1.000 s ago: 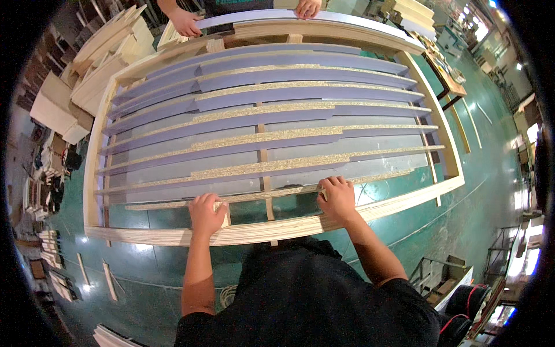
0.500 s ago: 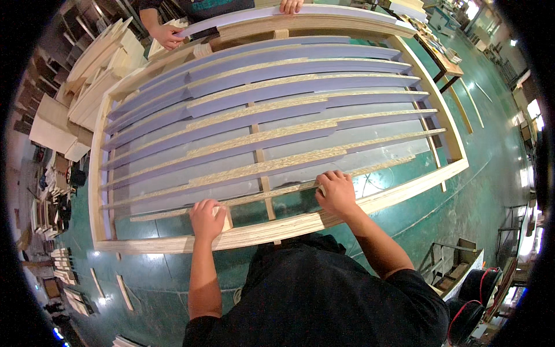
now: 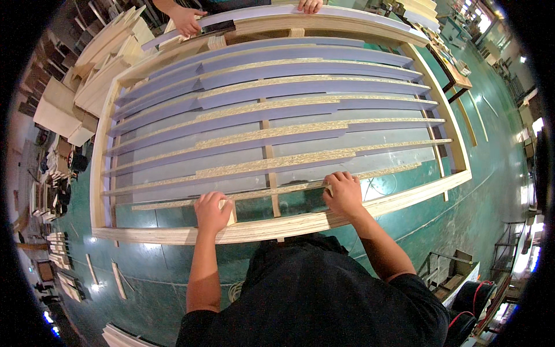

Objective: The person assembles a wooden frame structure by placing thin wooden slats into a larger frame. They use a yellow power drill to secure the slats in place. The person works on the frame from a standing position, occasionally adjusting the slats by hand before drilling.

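Left hand [image 3: 212,213]: from my remote seat I see it closed around a small pale wooden block [image 3: 232,216], fingers bent down over it and thumb drawn in; part of the block shows on its right.
Right hand [image 3: 343,194]: curled and half closed over the nearest strip, with a bit of pale wood by the thumb (its palm is hidden from me, so I cannot tell whether it grips anything).
Nearest strip: a long, narrow, speckled tan chipboard strip [image 3: 295,188], running crosswise under both hands, roughly along the near rail and apart from it.
Near rail: a thick, pale, layered wooden beam [image 3: 277,229] right in front of the body; the block stands between it and the strip.
Frame: a large rectangular pale wooden frame [image 3: 99,173], raised above the glossy green floor [image 3: 428,237] and filling the middle of my view.
Inner rows: parallel lavender-faced strips with chipboard top edges [image 3: 272,132], standing on edge, some overlapping lengthwise.
Underside: a narrow brown wooden slat [image 3: 276,202] crosses below the strips.
Far side: a co-worker's two hands [image 3: 186,22] rest on a long whitish strip [image 3: 358,14] along the far rail.
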{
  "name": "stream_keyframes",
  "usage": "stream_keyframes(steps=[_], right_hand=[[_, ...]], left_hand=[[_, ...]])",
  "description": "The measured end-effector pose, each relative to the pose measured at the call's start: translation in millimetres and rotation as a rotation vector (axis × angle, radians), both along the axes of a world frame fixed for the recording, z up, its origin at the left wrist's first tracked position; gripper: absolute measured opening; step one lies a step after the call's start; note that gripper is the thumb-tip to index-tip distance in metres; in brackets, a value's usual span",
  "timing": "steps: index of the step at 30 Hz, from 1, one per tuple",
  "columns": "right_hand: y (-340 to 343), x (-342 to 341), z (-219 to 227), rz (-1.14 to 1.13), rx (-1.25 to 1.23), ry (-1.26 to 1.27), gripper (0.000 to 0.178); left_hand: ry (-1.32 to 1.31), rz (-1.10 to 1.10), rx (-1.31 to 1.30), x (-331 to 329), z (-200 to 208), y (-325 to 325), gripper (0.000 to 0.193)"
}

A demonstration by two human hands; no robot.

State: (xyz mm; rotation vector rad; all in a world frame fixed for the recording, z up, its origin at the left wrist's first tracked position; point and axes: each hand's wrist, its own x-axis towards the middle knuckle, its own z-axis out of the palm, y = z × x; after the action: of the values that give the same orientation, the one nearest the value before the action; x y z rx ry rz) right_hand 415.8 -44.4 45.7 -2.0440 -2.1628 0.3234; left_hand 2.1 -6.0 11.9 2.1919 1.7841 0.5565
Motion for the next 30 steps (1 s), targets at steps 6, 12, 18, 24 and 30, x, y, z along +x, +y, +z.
stream_keyframes(steps=[6,12,18,24,30], right_hand=[[0,-2,0,-0.012,0.020,-0.027,0.032],[-1,0,-5,-0.015,0.024,0.021,0.030],[29,12,1,-0.058,0.314,-0.075,0.077],[175,23,79,0.008,0.405,-0.346,0.097],[226,80,61,0.103,-0.037,-0.128,0.052]], left_hand=[[-0.016,-0.008,-0.015,0,1,1,0.022],[-0.005,-0.033,-0.007,-2,-1,1,0.022],[0.002,-0.022,0.153,7,11,13,0.024],[-0.167,-0.151,0.249,47,70,61,0.026],[-0.241,-0.254,0.231,72,64,52,0.024]])
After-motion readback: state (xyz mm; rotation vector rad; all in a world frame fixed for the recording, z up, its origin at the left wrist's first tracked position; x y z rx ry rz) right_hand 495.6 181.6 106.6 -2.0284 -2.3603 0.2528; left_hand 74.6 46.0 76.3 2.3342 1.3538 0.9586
